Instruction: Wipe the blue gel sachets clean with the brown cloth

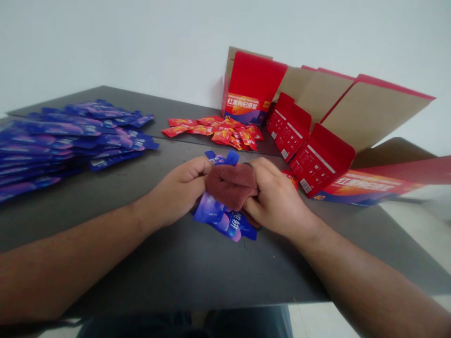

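Observation:
A folded reddish-brown cloth [230, 185] is stretched between my two hands at the middle of the table. My left hand [188, 185] is closed, pinching the cloth's left edge. On the other side, my right hand [276, 197] has its fingers wrapped round the cloth, fingertips partly hidden. Beneath the cloth lie several blue-purple sachets [225, 220]; their middle is covered, while their ends show above and below. Whether the hands also touch these sachets cannot be seen.
A large heap of blue sachets [70, 138] covers the table's left. Behind my hands lies a pile of red sachets [218, 129]. Open red boxes [296, 136] stand at the back right, with one front box [369, 185] near the right edge of the dark table [169, 267].

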A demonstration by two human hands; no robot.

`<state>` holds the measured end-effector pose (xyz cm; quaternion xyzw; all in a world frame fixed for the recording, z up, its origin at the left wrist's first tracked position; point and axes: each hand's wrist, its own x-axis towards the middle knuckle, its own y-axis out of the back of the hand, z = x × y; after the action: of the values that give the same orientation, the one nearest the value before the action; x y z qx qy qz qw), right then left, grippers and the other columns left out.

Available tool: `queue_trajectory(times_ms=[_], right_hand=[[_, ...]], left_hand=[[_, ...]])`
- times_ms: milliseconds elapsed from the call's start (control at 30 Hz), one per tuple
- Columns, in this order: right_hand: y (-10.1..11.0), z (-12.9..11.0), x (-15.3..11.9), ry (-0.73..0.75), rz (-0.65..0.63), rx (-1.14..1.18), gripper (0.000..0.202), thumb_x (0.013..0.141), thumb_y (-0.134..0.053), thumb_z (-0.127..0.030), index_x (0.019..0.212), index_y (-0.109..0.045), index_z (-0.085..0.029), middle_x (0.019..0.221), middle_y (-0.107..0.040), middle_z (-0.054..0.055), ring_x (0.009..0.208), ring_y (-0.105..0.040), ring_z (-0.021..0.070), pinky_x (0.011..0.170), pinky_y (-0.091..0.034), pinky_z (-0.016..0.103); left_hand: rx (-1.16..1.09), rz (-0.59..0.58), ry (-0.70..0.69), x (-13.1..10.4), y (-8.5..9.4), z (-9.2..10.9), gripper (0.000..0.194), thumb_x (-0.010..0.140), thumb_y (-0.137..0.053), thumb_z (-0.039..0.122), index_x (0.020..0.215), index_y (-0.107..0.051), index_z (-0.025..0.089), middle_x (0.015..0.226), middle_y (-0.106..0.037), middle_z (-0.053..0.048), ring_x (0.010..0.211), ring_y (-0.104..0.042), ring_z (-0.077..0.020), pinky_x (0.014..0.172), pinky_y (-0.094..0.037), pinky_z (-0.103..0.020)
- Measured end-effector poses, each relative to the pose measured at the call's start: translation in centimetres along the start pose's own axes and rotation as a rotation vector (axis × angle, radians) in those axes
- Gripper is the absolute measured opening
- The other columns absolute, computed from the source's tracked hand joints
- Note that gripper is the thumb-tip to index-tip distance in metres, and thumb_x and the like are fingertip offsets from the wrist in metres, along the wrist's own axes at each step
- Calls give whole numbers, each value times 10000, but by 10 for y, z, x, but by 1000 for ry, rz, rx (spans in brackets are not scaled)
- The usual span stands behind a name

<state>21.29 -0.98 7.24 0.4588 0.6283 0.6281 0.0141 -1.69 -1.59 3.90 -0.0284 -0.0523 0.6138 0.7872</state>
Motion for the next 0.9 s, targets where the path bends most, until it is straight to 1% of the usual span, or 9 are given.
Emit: queue_trajectory(times_ms=[100, 233, 367, 400, 500, 567, 700, 833, 900], right_hand=[[2, 2, 1, -71, 64, -30, 162, 868, -655, -177, 937, -525, -244, 940, -632, 57, 899, -628, 249, 772, -549, 384], [4, 4, 1, 10, 48, -23, 155, 870, -639, -166, 938, -523, -243, 961, -639, 63, 913, -636, 250, 783, -551, 390], [4, 6, 2, -131, 145, -58, 179, 878, -667, -203, 938, -505, -250, 923, -640, 51, 889, -638, 256, 749, -542, 390], [3, 6, 2, -149, 146, -56, 183, 876, -670, -205, 940, -505, -250, 916, -640, 48, 883, -637, 255, 746, -541, 389], [2, 6, 2, -71, 74, -26, 192, 853, -655, -174, 906, -489, -252, 929, -639, 50, 891, -634, 246, 764, -542, 384], [1, 6, 2, -42, 47, -16, 181, 853, -647, -167, 903, -493, -249, 949, -643, 57, 895, -633, 242, 770, -540, 381], [1, 4, 2, -111, 62, -27, 163, 860, -647, -185, 933, -514, -245, 914, -630, 48, 858, -622, 238, 733, -524, 371], [0, 0, 1, -10, -22, -1, 188, 829, -619, -147, 901, -480, -251, 918, -618, 44, 867, -608, 228, 754, -529, 359], [0, -1, 1, -25, 4, -5, 186, 835, -619, -146, 894, -477, -251, 911, -614, 44, 864, -607, 228, 757, -531, 360]], left_hand=[[41, -49, -30, 1, 2, 0, 84, 901, -741, 272, 854, -697, 218, 779, -680, -16, 645, -584, -151, 589, -471, -261], [84, -126, -66, 2, 1, 3, 57, 894, -748, 275, 898, -723, 223, 899, -735, -43, 812, -673, -205, 728, -542, -307], [184, -66, -108, 1, 3, 3, 179, 909, -713, 272, 759, -631, 220, 721, -624, -2, 637, -540, -156, 588, -440, -269], [194, -61, -111, 1, 3, 3, 197, 912, -709, 274, 746, -617, 220, 708, -611, 2, 621, -521, -152, 577, -427, -266], [157, -117, -89, 2, 3, 3, 135, 909, -722, 278, 806, -661, 217, 817, -686, -23, 747, -624, -183, 681, -501, -285], [120, -124, -75, 2, 3, 2, 108, 902, -734, 279, 834, -679, 216, 862, -708, -30, 789, -645, -190, 714, -518, -292], [67, -11, -50, 2, 3, -2, 162, 903, -729, 282, 786, -638, 216, 733, -632, -1, 620, -535, -144, 562, -426, -257], [-26, -14, -16, 1, -2, -1, 115, 880, -750, 256, 825, -656, 221, 703, -623, 7, 570, -520, -135, 520, -403, -252], [-75, -4, 2, 1, -5, 1, 141, 863, -757, 243, 803, -631, 223, 670, -599, 19, 545, -501, -125, 509, -388, -248]])
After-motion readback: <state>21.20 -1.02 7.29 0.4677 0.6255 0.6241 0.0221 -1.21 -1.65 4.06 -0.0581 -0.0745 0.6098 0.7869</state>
